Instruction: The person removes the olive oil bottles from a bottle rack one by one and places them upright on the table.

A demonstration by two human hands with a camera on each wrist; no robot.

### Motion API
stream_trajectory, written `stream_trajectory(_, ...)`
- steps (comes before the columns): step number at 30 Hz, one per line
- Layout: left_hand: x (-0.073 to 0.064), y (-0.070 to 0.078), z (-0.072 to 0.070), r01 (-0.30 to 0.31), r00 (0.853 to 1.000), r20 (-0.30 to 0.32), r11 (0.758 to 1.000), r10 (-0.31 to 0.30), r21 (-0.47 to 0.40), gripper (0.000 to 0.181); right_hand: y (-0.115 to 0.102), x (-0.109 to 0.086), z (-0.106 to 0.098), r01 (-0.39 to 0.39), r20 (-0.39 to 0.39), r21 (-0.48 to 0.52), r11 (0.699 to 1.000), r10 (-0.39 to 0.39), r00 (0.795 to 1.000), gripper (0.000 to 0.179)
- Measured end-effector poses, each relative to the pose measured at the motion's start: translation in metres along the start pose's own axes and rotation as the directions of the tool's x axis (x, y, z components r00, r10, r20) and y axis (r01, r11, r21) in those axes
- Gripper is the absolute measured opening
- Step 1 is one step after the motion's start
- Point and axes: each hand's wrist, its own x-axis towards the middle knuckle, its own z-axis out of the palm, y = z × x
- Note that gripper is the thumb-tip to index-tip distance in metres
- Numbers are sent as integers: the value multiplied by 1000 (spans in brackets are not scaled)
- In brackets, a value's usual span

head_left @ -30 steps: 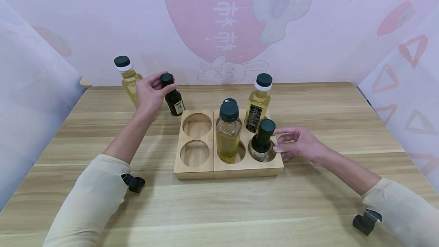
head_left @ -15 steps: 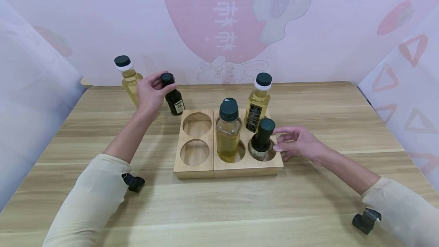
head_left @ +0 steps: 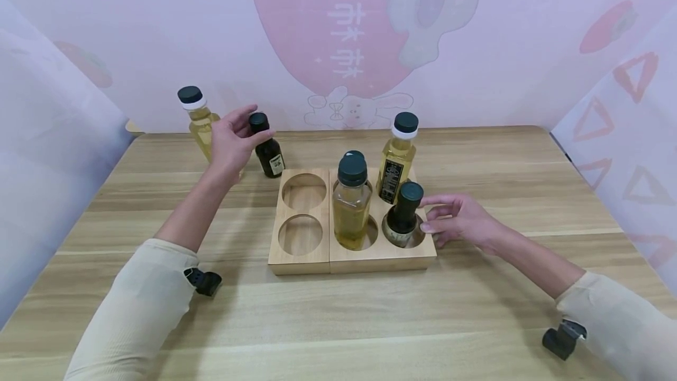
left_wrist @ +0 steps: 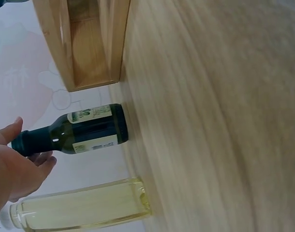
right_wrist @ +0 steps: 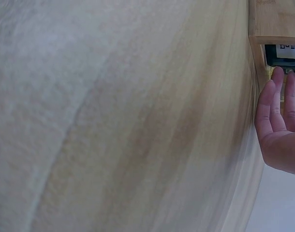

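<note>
In the head view my left hand (head_left: 231,143) is at the neck of a small dark glass bottle (head_left: 270,157), thumb in front and fingers behind. The left wrist view shows the bottle (left_wrist: 89,129) with its cap between thumb and fingers and its base at the tabletop. My right hand (head_left: 456,220) has relaxed fingers at the right edge of a wooden bottle rack (head_left: 300,266), beside a dark-capped bottle (head_left: 406,210) in the front right hole. In the right wrist view, fingertips (right_wrist: 277,72) reach the rack's open side, where a dark bottle base (right_wrist: 283,54) shows.
Left of the dark bottle stands a yellow oil bottle (head_left: 201,125), partly behind my hand. The rack holds another oil bottle (head_left: 351,216) at front middle, one (head_left: 396,163) at back right, and a mostly hidden capped bottle (head_left: 354,154). Its two left holes are unfilled.
Hardly anything differs. The left forearm has shifted very slightly to the left; both hands and the bottles stay where they were.
</note>
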Motion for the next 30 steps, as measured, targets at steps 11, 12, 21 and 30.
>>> stream_trajectory(11,-12,24,-1,-151,989,5,985,151,80,58,1,0,-2,1,6,12,1000,-1,1000,38)
stream_trajectory(12,-14,26,-1,-166,986,10,983,165,81,57,1,0,-2,-1,6,13,1000,1,1000,39)
stream_trajectory(21,-30,40,7,-271,962,54,961,268,50,51,1,-1,-2,-3,6,5,1000,3,1000,40)
stream_trajectory(30,-54,48,17,-287,944,163,958,286,-12,45,-2,-3,-1,-1,-1,5,1000,1,1000,38)
